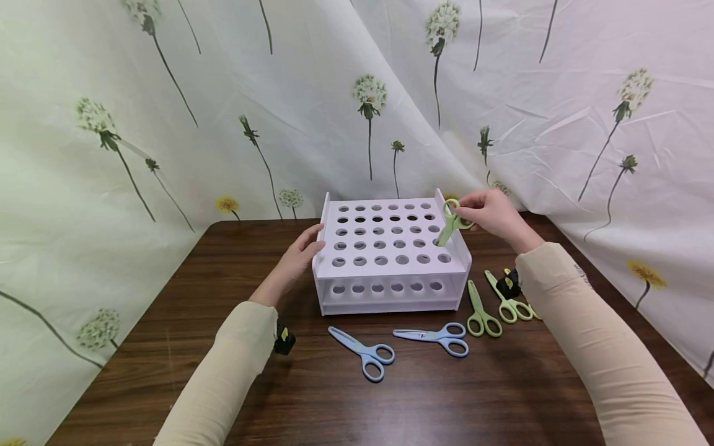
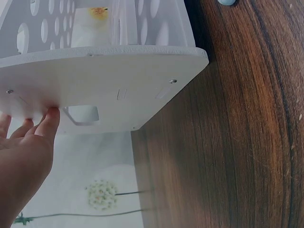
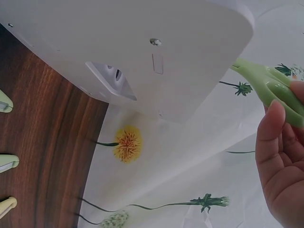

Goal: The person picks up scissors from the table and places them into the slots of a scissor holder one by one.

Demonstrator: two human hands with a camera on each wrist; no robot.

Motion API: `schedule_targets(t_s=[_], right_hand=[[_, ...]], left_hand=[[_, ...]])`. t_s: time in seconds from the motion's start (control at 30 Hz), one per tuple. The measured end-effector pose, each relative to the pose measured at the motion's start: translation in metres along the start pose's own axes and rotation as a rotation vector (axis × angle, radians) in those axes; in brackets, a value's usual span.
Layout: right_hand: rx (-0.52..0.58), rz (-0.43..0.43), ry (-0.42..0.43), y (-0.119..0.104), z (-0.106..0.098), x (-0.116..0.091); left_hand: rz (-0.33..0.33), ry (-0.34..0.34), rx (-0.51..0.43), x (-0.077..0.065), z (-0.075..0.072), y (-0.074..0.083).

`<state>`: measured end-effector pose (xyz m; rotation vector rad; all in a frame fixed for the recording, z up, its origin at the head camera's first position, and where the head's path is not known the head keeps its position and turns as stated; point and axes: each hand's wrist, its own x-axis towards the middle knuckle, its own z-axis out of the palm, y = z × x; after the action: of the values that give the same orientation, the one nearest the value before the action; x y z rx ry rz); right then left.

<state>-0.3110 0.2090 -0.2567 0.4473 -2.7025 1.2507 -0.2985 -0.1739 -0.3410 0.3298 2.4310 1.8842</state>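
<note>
A white rack (image 1: 357, 269) with rows of round holes stands on the wooden table. My right hand (image 1: 491, 214) pinches a pair of light green scissors (image 1: 446, 232) by the handle loops, blades pointing down. The blade tip is at a hole in the rack's right-hand column, and the rack's side panel hides it in the right wrist view. On the other side, my left hand (image 1: 298, 254) rests its fingertips against the left side panel (image 2: 109, 85), near the panel's rectangular cutout.
Two pairs of blue scissors, one on the left (image 1: 365, 353) and one on the right (image 1: 437, 336), lie before the rack. Green scissors (image 1: 481, 313) and a second green pair (image 1: 510, 303) lie to its right, beside partly hidden yellow ones (image 3: 6, 206). A flowered cloth (image 1: 312, 93) hangs behind.
</note>
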Motion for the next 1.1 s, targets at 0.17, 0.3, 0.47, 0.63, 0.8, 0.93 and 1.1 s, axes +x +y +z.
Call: schedule_targets(t_s=[0.17, 0.3, 0.47, 0.63, 0.8, 0.93, 1.1], right_hand=[[0.013, 0.001, -0.014, 0.002, 0.002, 0.001], [0.022, 0.016, -0.01, 0.002, 0.004, 0.002], [0.021, 0.025, -0.017, 0.002, 0.005, 0.002], [0.019, 0.036, -0.027, 0.005, 0.007, 0.002], [0.014, 0.034, -0.038, 0.008, 0.009, 0.004], [0.02, 0.026, -0.047, 0.008, 0.011, 0.004], [0.017, 0.038, -0.051, 0.011, 0.013, 0.004]], left_hand=[[0.007, -0.004, -0.009, 0.001, 0.0, -0.001], [0.003, -0.007, -0.009, 0.001, 0.001, -0.001], [-0.012, -0.019, -0.028, -0.003, 0.001, 0.005], [-0.001, -0.012, -0.02, -0.002, 0.001, 0.004], [0.001, -0.009, -0.009, 0.0, 0.0, -0.001], [-0.016, -0.021, -0.013, -0.001, 0.0, 0.001], [-0.026, -0.033, -0.017, -0.01, 0.002, 0.017]])
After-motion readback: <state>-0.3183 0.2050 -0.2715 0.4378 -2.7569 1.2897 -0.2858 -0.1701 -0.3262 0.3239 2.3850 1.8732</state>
